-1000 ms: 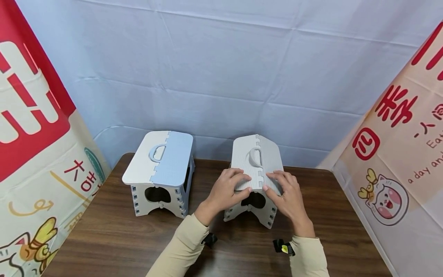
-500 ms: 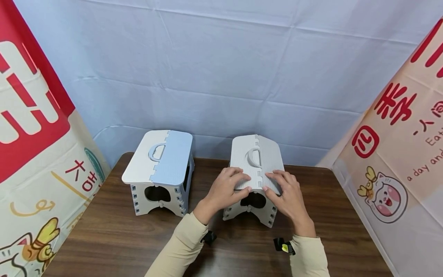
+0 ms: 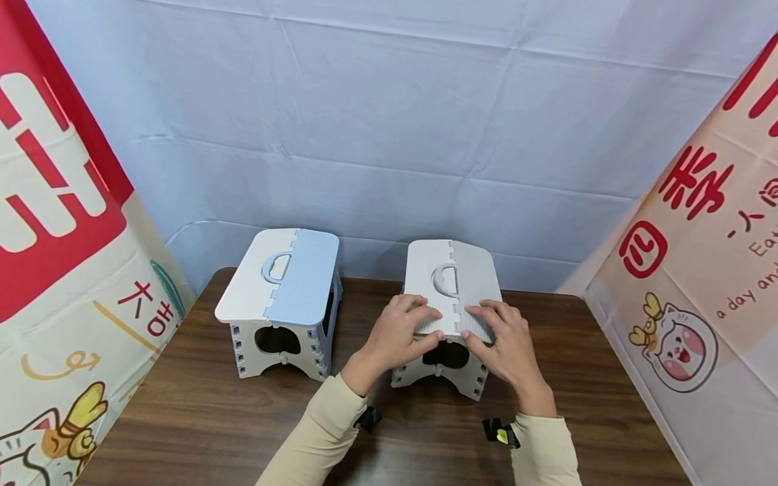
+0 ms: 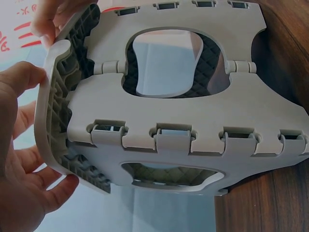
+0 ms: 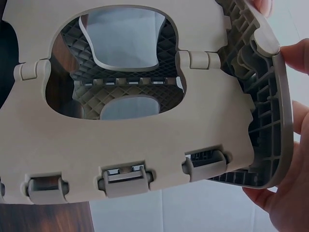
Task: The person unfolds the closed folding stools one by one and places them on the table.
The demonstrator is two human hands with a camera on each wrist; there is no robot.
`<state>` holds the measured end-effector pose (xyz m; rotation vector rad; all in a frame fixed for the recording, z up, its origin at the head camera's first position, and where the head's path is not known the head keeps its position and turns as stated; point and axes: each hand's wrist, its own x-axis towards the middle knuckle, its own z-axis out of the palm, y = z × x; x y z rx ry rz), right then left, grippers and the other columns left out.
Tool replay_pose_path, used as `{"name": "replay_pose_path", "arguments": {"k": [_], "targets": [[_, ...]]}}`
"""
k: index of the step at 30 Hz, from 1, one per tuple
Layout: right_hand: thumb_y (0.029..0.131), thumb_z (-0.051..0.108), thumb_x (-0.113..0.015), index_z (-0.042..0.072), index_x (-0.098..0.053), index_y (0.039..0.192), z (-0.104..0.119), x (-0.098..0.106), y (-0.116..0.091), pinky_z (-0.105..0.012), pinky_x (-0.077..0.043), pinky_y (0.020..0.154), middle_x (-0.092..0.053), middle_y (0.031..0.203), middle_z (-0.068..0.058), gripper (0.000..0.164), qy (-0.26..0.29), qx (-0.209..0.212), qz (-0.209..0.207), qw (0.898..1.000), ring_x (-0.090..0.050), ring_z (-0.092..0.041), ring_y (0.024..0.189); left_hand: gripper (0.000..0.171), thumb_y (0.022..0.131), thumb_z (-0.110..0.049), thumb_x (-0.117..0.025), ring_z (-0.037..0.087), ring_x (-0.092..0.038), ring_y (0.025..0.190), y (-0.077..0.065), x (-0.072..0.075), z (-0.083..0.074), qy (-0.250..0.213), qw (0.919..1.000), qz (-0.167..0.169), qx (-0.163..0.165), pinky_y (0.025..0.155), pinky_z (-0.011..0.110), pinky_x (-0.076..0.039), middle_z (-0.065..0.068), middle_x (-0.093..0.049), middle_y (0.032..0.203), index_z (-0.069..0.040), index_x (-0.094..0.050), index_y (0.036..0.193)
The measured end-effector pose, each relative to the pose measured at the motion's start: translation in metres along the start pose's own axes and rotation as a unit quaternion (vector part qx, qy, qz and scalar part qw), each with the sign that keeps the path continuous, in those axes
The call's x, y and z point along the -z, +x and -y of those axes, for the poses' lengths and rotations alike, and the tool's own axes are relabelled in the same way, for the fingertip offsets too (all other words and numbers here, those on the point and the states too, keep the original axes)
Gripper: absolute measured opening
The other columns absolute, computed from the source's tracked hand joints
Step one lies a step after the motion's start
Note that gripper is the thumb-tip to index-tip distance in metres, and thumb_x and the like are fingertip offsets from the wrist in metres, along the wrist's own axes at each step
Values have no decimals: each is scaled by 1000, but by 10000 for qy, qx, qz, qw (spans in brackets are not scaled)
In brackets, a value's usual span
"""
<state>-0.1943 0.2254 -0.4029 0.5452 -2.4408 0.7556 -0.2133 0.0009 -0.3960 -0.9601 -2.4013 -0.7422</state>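
A grey-white folding step stool (image 3: 425, 270) stands on its legs on the table, right of centre. The two halves of its top meet at a hinge line and lie nearly level. My left hand (image 3: 395, 331) rests on the near part of the left half, fingers spread, thumb at the front edge. On the right half lies my right hand (image 3: 504, 337) in the same way. In the left wrist view the stool's hinged end panel (image 4: 174, 101) shows, with my left thumb touching the rim. In the right wrist view, my right thumb (image 5: 297, 55) touches the rim.
To the left stands a second folding stool (image 3: 304, 277), white and light blue, upright and unfolded. Both stand on a brown wooden table (image 3: 200, 418). A pale cloth (image 3: 389, 135) hangs behind; printed banners (image 3: 699, 283) flank both sides.
The grey-white stool's top has become flatter, its middle ridge sinking, and its handle now lies lower against it. Both hands have stayed on the near edge of the top.
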Motion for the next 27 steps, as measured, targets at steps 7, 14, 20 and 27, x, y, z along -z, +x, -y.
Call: {"name": "replay_pose_path", "arguments": {"k": [7,14,20,27], "targets": [[75,27,-70,10,-67,111,-1,0,-1,-57,-30,83,-53,118,-18,40,-119,60,9,9999,-45,-39,104,25,86,-34,-61,25,-48,108,0,-1,0,-46,10000,4,-19,88,40,-42,9,-55,115,-18,-69,103],[76,28,-70,10,-67,111,-3,0,-2,-57,-31,81,-53,118,-18,40,-138,63,-9,9999,-45,-39,103,24,86,-34,-61,25,-48,108,0,-2,-1,-47,10000,-27,-44,87,40,-42,9,-55,114,-18,-69,102],[77,29,-70,11,-66,113,1,3,-2,-58,-32,84,-54,119,-17,40,-148,-47,226,9996,-46,-39,105,28,87,-35,-61,27,-48,109,-1,4,-2,-17,9995,329,16,89,41,-42,10,-55,116,-17,-68,107],[85,35,-63,9,-59,124,10,24,18,-58,-31,89,-52,124,-18,47,-115,-193,722,9971,-43,-39,114,38,86,-36,-64,31,-49,112,6,41,4,107,9986,454,267,89,48,-42,15,-54,122,-14,-65,116]]}}
